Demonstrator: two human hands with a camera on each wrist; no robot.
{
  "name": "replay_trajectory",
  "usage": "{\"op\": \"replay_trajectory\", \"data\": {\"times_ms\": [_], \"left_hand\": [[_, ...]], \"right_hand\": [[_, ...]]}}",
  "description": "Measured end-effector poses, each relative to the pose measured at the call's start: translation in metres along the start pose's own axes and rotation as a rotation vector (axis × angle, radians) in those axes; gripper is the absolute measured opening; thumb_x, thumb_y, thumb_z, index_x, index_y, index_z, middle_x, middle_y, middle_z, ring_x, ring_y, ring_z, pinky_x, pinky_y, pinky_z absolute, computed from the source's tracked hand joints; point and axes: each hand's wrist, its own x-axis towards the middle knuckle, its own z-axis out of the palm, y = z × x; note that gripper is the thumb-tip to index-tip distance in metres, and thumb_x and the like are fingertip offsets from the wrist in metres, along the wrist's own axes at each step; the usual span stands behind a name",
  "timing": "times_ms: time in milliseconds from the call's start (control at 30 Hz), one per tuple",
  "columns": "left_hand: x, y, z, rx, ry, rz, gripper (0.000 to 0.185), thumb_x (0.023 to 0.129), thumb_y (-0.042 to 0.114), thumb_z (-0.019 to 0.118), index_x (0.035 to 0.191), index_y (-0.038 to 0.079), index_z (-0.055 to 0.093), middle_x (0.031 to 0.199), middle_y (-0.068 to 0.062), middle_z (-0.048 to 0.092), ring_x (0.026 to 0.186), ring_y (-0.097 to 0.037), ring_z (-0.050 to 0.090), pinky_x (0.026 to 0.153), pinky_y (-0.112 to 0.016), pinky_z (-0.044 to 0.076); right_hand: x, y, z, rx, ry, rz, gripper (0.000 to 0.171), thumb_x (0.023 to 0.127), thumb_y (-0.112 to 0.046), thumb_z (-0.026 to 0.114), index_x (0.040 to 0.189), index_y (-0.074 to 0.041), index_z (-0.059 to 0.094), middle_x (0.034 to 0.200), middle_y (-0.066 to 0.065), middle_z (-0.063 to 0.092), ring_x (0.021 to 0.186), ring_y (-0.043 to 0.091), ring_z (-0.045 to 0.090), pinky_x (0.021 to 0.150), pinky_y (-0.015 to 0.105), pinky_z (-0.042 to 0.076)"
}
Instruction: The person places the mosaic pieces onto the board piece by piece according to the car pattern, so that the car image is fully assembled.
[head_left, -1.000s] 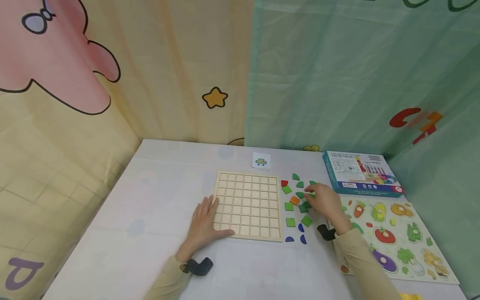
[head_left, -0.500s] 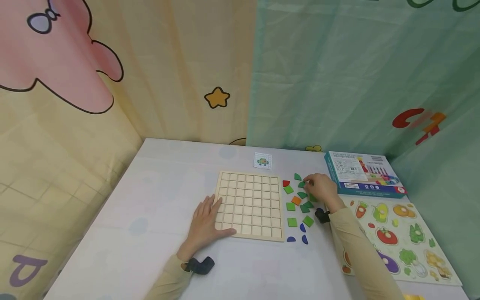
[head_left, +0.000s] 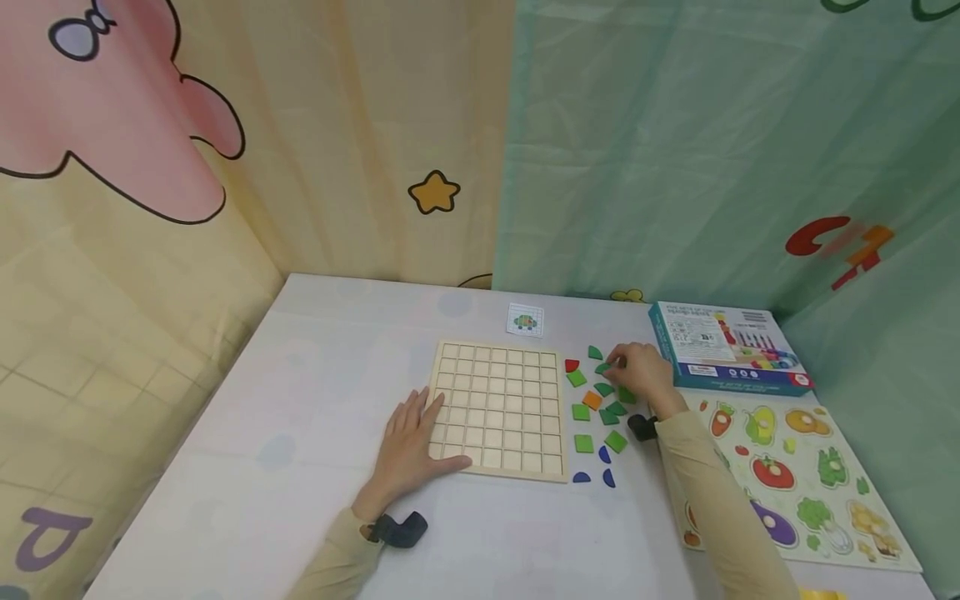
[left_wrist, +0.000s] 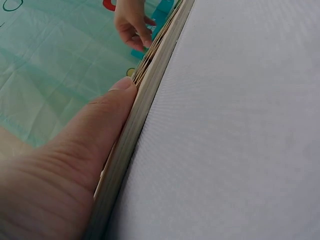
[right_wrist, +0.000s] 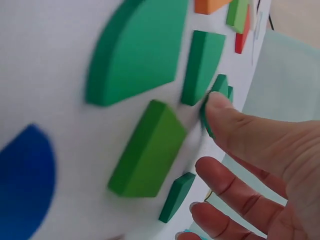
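— Tiles point(head_left: 592, 400) lie loose right of centre in the head view, just beside the wooden grid board point(head_left: 497, 408); every cell looks bare, so by my judgement nothing is placed yet and all the filling is left.

— And the hands?

— The right hand point(head_left: 637, 375) pinches a dark green tile point(right_wrist: 210, 107) with thumb and finger, shown only by the right wrist view. The left hand point(head_left: 408, 446) rests flat, fingers straight, on the board's lower left edge; the left wrist view shows its thumb point(left_wrist: 107, 112) against that edge.
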Motion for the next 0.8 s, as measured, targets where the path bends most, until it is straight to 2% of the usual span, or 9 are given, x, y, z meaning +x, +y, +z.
{"op": "replay_trajectory", "data": {"times_ms": [400, 567, 667, 800], "left_hand": [[0.0, -0.001, 0.0, 0.003, 0.012, 0.013, 0.11, 0.068, 0.069, 0.069, 0.149, 0.005, 0.029, 0.154, -0.019, 0.018, 0.141, -0.034, 0.009, 0.112, -0.047, 0.009], [0.0, -0.002, 0.001, 0.005, 0.012, 0.013, 0.11, 0.068, 0.07, 0.068, 0.148, 0.004, 0.029, 0.153, -0.019, 0.018, 0.141, -0.034, 0.01, 0.112, -0.048, 0.009], [-0.001, -0.002, 0.002, 0.01, 0.02, 0.016, 0.11, 0.068, 0.07, 0.068, 0.148, 0.005, 0.03, 0.153, -0.019, 0.019, 0.141, -0.034, 0.011, 0.112, -0.048, 0.01], [0.0, -0.002, 0.001, 0.006, 0.024, 0.017, 0.11, 0.068, 0.07, 0.068, 0.148, 0.005, 0.03, 0.153, -0.019, 0.019, 0.141, -0.033, 0.01, 0.112, -0.048, 0.01]], "right_hand": [[-0.003, -0.008, 0.005, 0.215, 0.032, -0.027, 0.015, 0.082, -0.001, 0.069, 0.086, -0.001, 0.055, 0.078, 0.011, 0.053, 0.073, 0.027, 0.049, 0.061, 0.033, 0.043], [-0.008, -0.013, 0.009, 0.218, 0.121, -0.078, 0.013, 0.083, -0.002, 0.069, 0.085, -0.001, 0.056, 0.076, 0.01, 0.056, 0.07, 0.025, 0.05, 0.06, 0.033, 0.043], [-0.012, -0.023, 0.013, 0.245, 0.174, -0.131, 0.011, 0.084, -0.003, 0.069, 0.088, 0.0, 0.059, 0.078, 0.01, 0.06, 0.07, 0.025, 0.052, 0.061, 0.033, 0.045], [-0.016, -0.046, 0.019, 0.3, 0.159, -0.182, 0.011, 0.085, -0.005, 0.07, 0.093, -0.001, 0.063, 0.081, 0.009, 0.062, 0.071, 0.023, 0.054, 0.061, 0.033, 0.046]]}}
